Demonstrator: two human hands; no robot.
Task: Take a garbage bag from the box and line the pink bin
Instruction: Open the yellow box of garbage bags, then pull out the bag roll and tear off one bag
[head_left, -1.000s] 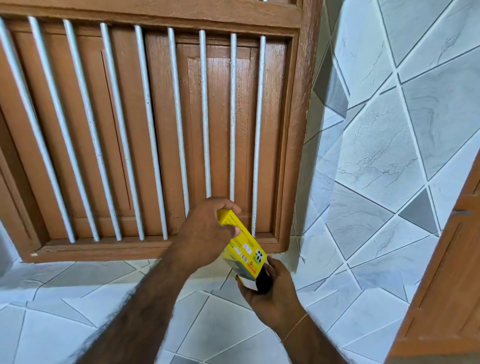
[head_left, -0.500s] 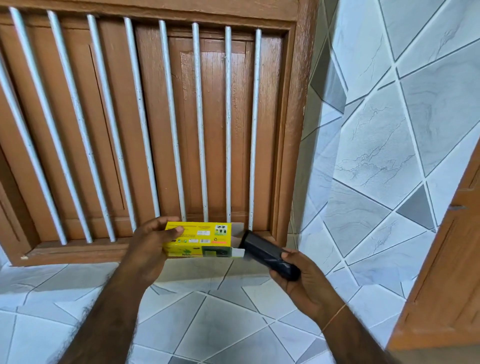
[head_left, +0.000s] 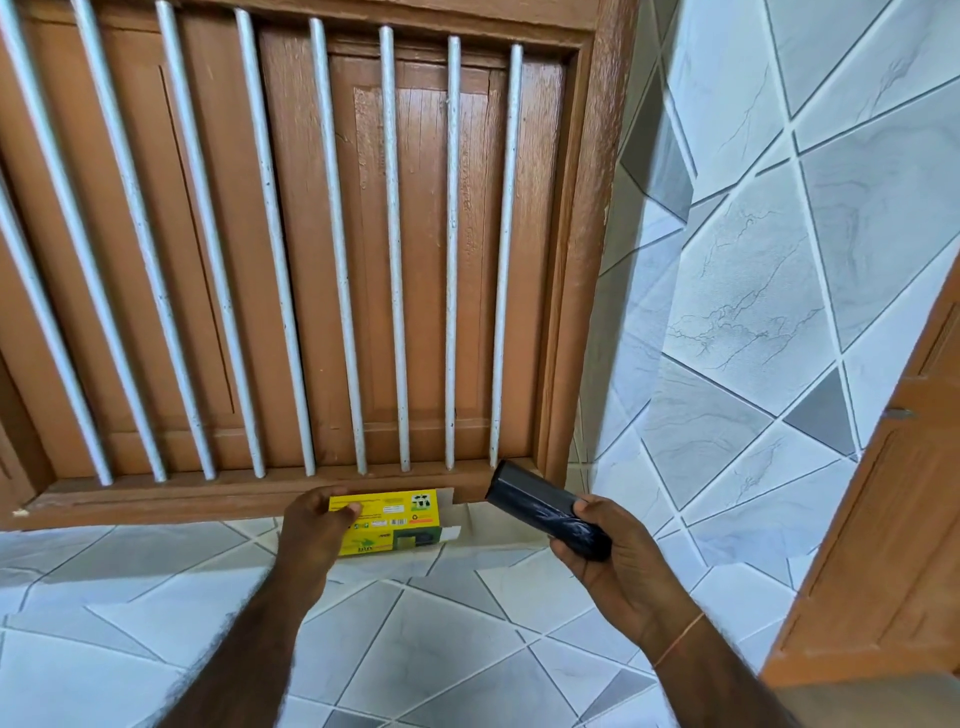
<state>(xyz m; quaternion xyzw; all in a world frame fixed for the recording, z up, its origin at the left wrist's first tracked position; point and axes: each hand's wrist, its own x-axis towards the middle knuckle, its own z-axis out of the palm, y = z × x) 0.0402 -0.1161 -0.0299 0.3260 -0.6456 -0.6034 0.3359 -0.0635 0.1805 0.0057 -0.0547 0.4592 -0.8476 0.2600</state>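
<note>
- Garbage-bag roll (head_left: 545, 512), black and glossy, is sitting in the right hand (head_left: 618, 566) at about 4 o'clock in the view; its long axis is slanting, the blunt open end pointing up toward 10 o'clock and the lower end tucked into the palm toward 4 o'clock.
- Right-hand fingers (head_left: 587, 506) are wrapping over the lower half of the roll, thumb underneath, so the upper half is standing free of the grip.
- Yellow box (head_left: 389, 522) is lying with its long axis level, running 9 to 3 o'clock, its opened flap end (head_left: 451, 531) facing 3 o'clock toward the roll (a clear gap is showing between flap and roll).
- Left hand (head_left: 311, 540) is clasping the box's closed end, thumb pressing across the printed top face, the other fingers hidden behind it.
- Wooden sill (head_left: 208, 496) of the barred window is running just behind the box at 12 o'clock; whether the box is touching it is not something I can tell.
- White bars (head_left: 389, 249) are rising above both hands, and the window frame's right post (head_left: 582, 312) is standing just above the roll's upper end.
- Tiled wall (head_left: 779, 286) is filling the 2 o'clock side, a wooden door edge (head_left: 883, 545) is closing off 4 o'clock, and open tiled surface (head_left: 441, 649) is spreading below between the forearms at 6 o'clock.
</note>
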